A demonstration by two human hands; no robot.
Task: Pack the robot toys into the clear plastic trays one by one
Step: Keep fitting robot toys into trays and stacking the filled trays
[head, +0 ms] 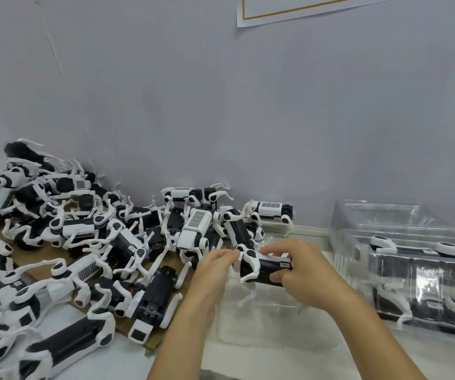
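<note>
A black and white robot dog toy (266, 268) is held in the air just above an empty clear plastic tray (270, 319) on the table. My left hand (215, 266) pinches its white leg end on the left. My right hand (297, 270) grips its black body, thumb underneath and fingers on top. The toy's white legs hang down toward the tray. A large heap of the same robot toys (89, 242) covers the left half of the table.
At the right stands a stack of clear trays (418, 272) with robot toys packed inside, and more clear trays (385, 215) behind it. A brown cardboard sheet (45, 253) lies under the heap. A grey wall runs close behind, with a paper sheet (303, 9) on it.
</note>
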